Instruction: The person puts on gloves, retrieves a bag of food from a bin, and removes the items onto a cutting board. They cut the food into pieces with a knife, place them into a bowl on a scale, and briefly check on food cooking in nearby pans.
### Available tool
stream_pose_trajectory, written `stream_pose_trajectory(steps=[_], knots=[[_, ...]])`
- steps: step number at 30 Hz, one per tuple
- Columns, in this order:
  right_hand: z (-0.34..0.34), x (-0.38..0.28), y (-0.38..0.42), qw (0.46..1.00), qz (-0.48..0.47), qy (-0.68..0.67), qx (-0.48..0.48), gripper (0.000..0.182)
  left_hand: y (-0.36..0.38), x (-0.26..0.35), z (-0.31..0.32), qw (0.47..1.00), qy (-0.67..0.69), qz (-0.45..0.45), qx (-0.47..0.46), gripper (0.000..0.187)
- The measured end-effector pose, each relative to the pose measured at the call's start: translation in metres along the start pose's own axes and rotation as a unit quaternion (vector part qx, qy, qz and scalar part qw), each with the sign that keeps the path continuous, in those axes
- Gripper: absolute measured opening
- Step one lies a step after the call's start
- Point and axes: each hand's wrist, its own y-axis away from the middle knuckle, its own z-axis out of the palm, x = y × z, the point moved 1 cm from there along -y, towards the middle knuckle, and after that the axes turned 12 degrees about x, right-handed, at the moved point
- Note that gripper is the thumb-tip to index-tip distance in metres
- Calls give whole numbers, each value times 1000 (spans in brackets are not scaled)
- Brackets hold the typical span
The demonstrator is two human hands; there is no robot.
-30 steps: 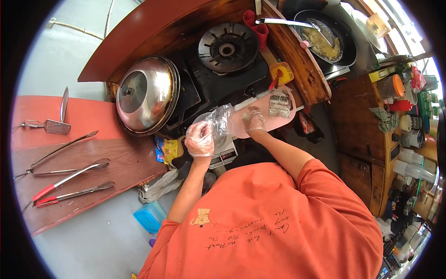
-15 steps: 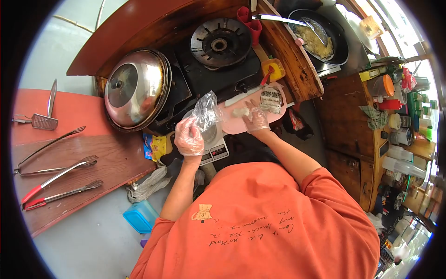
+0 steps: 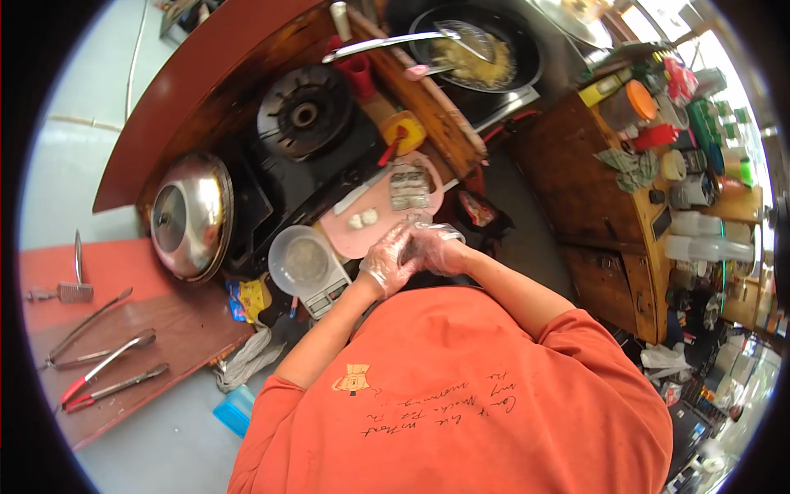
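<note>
Both hands wear clear plastic gloves and meet at the near edge of a pink cutting board (image 3: pixel 341 226). My left hand (image 3: pixel 387 257) is closed with its fingers against my right hand (image 3: pixel 439 249). Crumpled clear plastic (image 3: pixel 418 219) shows at the fingertips, seemingly a thin plastic bag between the hands; glare and blur hide its exact edges. Two small white lumps (image 3: pixel 362 218) lie on the board, left of the hands. Beyond the hands, a printed packet (image 3: pixel 410 187) rests on the board. To the left, a clear bowl (image 3: pixel 284 259) sits on a digital scale (image 3: pixel 328 298).
A lidded wok (image 3: pixel 191 218) and a gas burner (image 3: pixel 303 115) stand at the back left. Food fries in a black pan (image 3: pixel 522 70), with a strainer (image 3: pixel 395 41) across it. Tongs (image 3: pixel 111 366) lie on the red table (image 3: pixel 189 329). A yellow tub (image 3: pixel 411 128) sits behind the board.
My left hand has moved right, from over the bowl to my right hand, taking the clear plastic bag along. Two white lumps now show on the board. The view has shifted to the right.
</note>
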Motion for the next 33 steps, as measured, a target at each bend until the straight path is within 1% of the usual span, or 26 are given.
stream_pose_trajectory(steps=[1,2,3,4,6,7,8,9,10,11,12,14,15,16,18,19,20,22,23,25,26,28,29,30,32,33], knots=[[-11,10,15,952,113,-279,-49,34,-6,9,16,999,-14,11,-31,39],[-23,23,30,814,209,-534,-95,38,-12,17,33,997,-28,22,-61,38],[-35,49,41,835,174,-513,-97,46,-14,9,59,998,-19,29,-46,33],[-55,53,54,833,168,-521,-87,46,-19,12,79,997,-19,38,-57,33],[-99,57,84,886,192,-416,-73,48,-32,23,116,990,30,8,-134,32],[-126,69,95,907,193,-369,-63,54,-42,28,134,988,42,43,-142,31],[-148,73,98,903,191,-382,-51,54,-49,31,153,985,41,50,-158,31],[-171,80,101,933,279,-228,23,60,-54,32,173,988,-1,27,-152,30],[-194,91,103,926,361,-64,94,67,-59,29,194,989,-43,6,-143,30],[-213,116,105,931,306,100,171,71,-65,25,214,985,-98,-9,-140,26],[-213,139,107,930,312,87,175,71,-70,18,232,979,-137,5,-153,23],[-206,191,104,812,397,179,389,68,-86,13,266,969,-186,16,-160,21],[-193,240,92,806,424,179,372,58,-95,17,279,962,-203,16,-182,19],[-194,250,93,804,433,168,372,58,-98,2,301,959,-205,20,-195,19],[-201,260,93,852,467,77,225,52,-99,-43,350,939,-215,41,-266,20],[-203,265,94,848,474,69,228,52,-110,-29,361,890,-258,127,-353,25],[-203,269,95,863,448,87,215,46,-108,-42,379,887,-254,132,-362,25],[-201,281,96,892,391,131,186,36,-110,-51,408,869,-285,89,-395,27],[-200,289,98,889,397,131,188,36,-113,-52,416,869,-280,92,-399,27],[-194,301,103,943,247,184,127,34,-120,-49,425,858,-338,-39,-385,31],[-190,302,108,940,255,187,128,34,-122,-50,429,859,-331,-36,-389,31],[-183,294,119,944,179,215,175,33,-129,-60,434,793,-382,-48,-472,38],[-181,289,125,943,199,156,215,35,-127,-64,435,773,-426,-20,-469,39],[-180,283,130,942,204,157,217,35,-123,-65,440,773,-423,-17,-472,39],[-166,280,134,924,196,46,325,33,-123,-60,434,761,-428,-7,-488,38],[-163,279,134,918,172,39,356,30,-123,-57,426,755,-433,-2,-493,38]])
